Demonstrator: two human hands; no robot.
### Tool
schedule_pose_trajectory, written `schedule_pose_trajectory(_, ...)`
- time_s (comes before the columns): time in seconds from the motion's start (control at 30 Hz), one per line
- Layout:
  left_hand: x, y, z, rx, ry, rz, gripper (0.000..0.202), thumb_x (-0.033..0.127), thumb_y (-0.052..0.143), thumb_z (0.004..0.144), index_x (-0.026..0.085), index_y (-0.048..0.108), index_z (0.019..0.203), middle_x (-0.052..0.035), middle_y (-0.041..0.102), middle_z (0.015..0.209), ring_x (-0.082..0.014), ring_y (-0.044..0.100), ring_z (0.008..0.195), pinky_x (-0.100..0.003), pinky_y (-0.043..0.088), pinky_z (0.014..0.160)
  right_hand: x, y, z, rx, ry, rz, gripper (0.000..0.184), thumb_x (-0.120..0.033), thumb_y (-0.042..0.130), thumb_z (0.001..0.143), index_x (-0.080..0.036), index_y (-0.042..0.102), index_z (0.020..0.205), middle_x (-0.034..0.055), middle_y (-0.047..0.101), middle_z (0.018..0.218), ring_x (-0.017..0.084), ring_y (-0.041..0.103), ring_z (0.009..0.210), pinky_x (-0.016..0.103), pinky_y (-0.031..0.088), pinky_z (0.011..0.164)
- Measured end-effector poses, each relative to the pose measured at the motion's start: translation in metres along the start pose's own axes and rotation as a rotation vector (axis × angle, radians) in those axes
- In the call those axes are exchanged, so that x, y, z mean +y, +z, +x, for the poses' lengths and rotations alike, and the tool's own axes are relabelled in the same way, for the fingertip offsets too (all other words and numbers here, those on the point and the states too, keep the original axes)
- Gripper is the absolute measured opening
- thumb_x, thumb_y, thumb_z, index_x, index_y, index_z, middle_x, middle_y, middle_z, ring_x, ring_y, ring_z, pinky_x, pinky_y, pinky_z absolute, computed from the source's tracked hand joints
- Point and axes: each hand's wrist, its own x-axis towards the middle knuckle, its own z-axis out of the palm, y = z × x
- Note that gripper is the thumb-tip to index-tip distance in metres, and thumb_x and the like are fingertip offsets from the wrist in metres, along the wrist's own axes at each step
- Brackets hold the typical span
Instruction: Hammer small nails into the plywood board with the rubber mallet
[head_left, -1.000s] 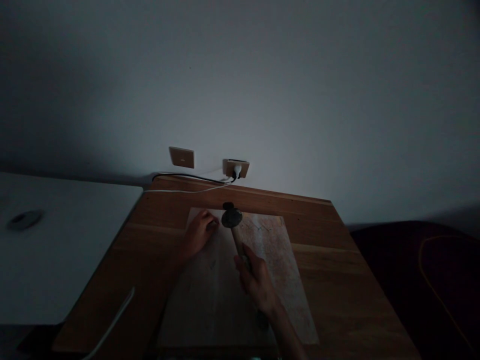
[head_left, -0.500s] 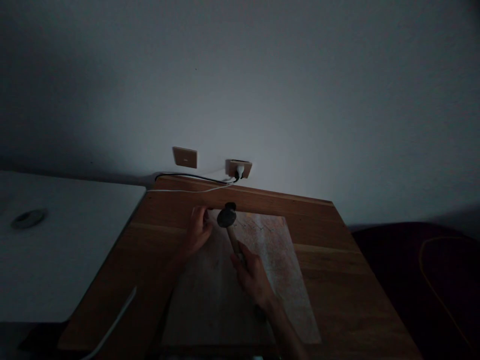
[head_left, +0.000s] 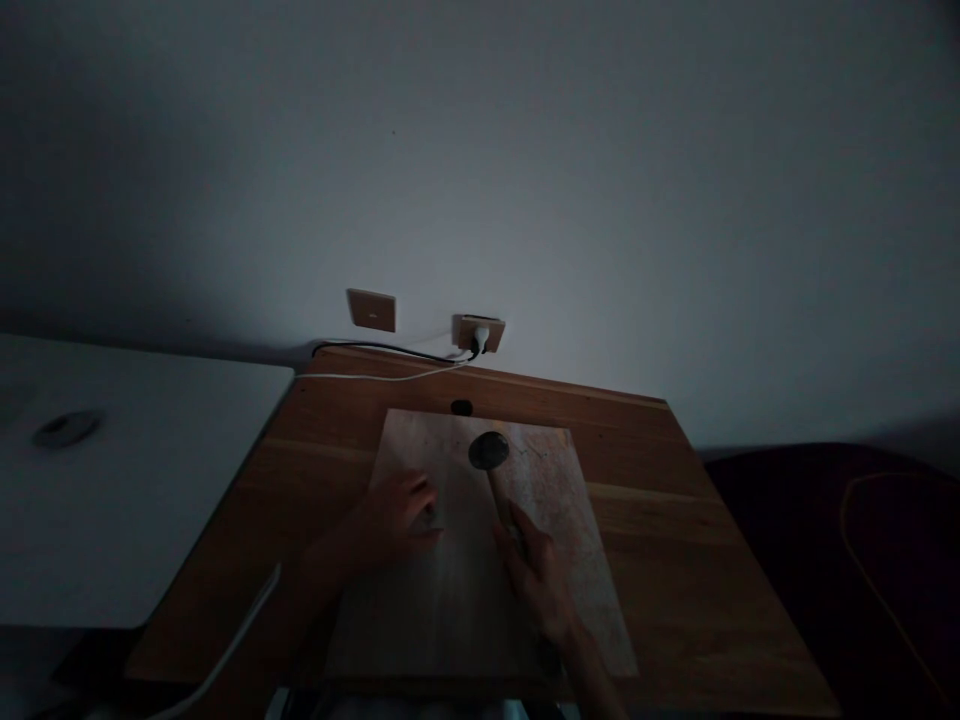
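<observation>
My right hand [head_left: 536, 575] is wrapped round the wooden handle of a hammer [head_left: 499, 490]. Its dark, round head [head_left: 489, 451] is over the far part of a pale wooden board [head_left: 420, 620]. Several thin nails [head_left: 538, 452] show at the board's far right, just beyond the head. My left hand [head_left: 405, 510] is over the board's left side, fingers curled towards the thumb. A small dark spot shows between them, too dim and smeared to name.
The board lies on a brown wooden table [head_left: 675, 540] against a wall. Black and white cables run along the back to a wall socket [head_left: 480, 334]. A dark round spot [head_left: 461, 408] marks the table behind the board. A white surface [head_left: 150, 500] adjoins at left; a white cable [head_left: 240, 635] hangs in front.
My left hand has left the board's far left corner and come nearer to me, over the board. My right hand has shifted the hammer to the right and slightly nearer.
</observation>
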Motion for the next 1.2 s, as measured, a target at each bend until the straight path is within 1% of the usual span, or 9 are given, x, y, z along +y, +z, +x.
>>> schedule_pose_trajectory(0.13,0.017,0.003,-0.009,-0.032,-0.028,0.068,0.010,0.027,0.071,0.095,0.020,0.065,0.098,-0.0075,0.066,0.110,-0.0260,0.065,0.102,-0.039,0.052,0.089,0.007,-0.002,-0.007,0.016,0.042,-0.022,0.063,-0.062,0.055,0.103,-0.011,0.072,0.136,0.0112,0.082,0.100,0.028,0.076,0.086,0.033,0.060,0.073)
schedule_pose_trajectory(0.23,0.020,0.002,-0.009,-0.028,-0.012,0.031,0.004,0.017,0.063,0.096,0.020,0.065,0.095,-0.0060,0.066,0.106,-0.0234,0.066,0.098,-0.036,0.052,0.087,0.010,0.000,-0.007,0.026,0.048,-0.031,0.070,-0.065,0.055,0.102,-0.008,0.072,0.139,0.0111,0.082,0.094,0.030,0.076,0.088,0.034,0.061,0.074)
schedule_pose_trajectory(0.37,0.006,-0.001,-0.004,0.057,-0.007,-0.032,0.007,0.017,0.061,0.097,0.021,0.067,0.097,-0.0053,0.069,0.104,-0.0217,0.068,0.095,-0.034,0.053,0.085,0.014,0.002,-0.007,0.041,0.043,-0.007,0.072,-0.068,0.055,0.101,-0.009,0.072,0.139,0.0102,0.081,0.091,0.031,0.077,0.093,0.034,0.062,0.077)
schedule_pose_trajectory(0.47,-0.013,-0.005,0.009,0.193,-0.106,-0.075,0.009,0.016,0.059,0.096,0.022,0.066,0.098,-0.0029,0.070,0.095,-0.0202,0.068,0.087,-0.033,0.053,0.081,0.016,0.002,-0.008,0.052,0.054,-0.013,0.073,-0.069,0.055,0.101,-0.010,0.072,0.140,0.0122,0.082,0.097,0.032,0.077,0.097,0.035,0.062,0.080)
schedule_pose_trajectory(0.57,-0.030,-0.012,0.028,0.269,-0.181,-0.046,0.015,0.010,0.058,0.093,0.022,0.067,0.099,-0.0035,0.073,0.099,-0.0211,0.070,0.091,-0.035,0.054,0.086,0.018,0.002,-0.008,0.055,0.061,-0.019,0.077,-0.072,0.053,0.100,-0.009,0.072,0.140,0.0125,0.082,0.097,0.032,0.077,0.092,0.037,0.063,0.080)
schedule_pose_trajectory(0.7,-0.040,-0.018,0.049,0.259,-0.194,0.029,0.020,0.008,0.060,0.093,0.022,0.071,0.102,-0.0056,0.076,0.103,-0.0232,0.072,0.098,-0.037,0.055,0.093,0.020,0.003,-0.008,0.072,0.066,-0.021,0.076,-0.072,0.054,0.100,-0.010,0.072,0.140,0.0143,0.082,0.108,0.035,0.075,0.108,0.040,0.061,0.094)
schedule_pose_trajectory(0.77,-0.042,-0.019,0.054,0.248,-0.180,0.071,0.018,0.010,0.061,0.094,0.022,0.073,0.101,-0.0069,0.076,0.103,-0.0246,0.072,0.100,-0.038,0.054,0.095,0.020,0.003,-0.008,0.052,0.078,-0.023,0.076,-0.070,0.053,0.101,-0.008,0.070,0.142,0.0144,0.081,0.107,0.033,0.076,0.104,0.039,0.061,0.091)
schedule_pose_trajectory(0.9,-0.043,-0.018,0.056,0.256,-0.148,0.114,0.016,0.014,0.062,0.095,0.022,0.075,0.100,-0.0073,0.075,0.102,-0.0252,0.071,0.099,-0.039,0.055,0.095,0.018,0.002,-0.008,0.030,0.059,0.002,0.072,-0.066,0.052,0.103,-0.009,0.070,0.143,0.0117,0.081,0.098,0.031,0.077,0.095,0.037,0.061,0.084)
schedule_pose_trajectory(1.2,-0.041,-0.019,0.053,0.249,-0.160,0.135,0.015,0.013,0.066,0.093,0.023,0.076,0.097,-0.0069,0.075,0.097,-0.0266,0.070,0.096,-0.042,0.053,0.095,0.019,0.002,-0.007,0.067,0.073,-0.009,0.073,-0.072,0.054,0.100,-0.013,0.074,0.138,0.0144,0.082,0.104,0.034,0.077,0.098,0.042,0.062,0.089)
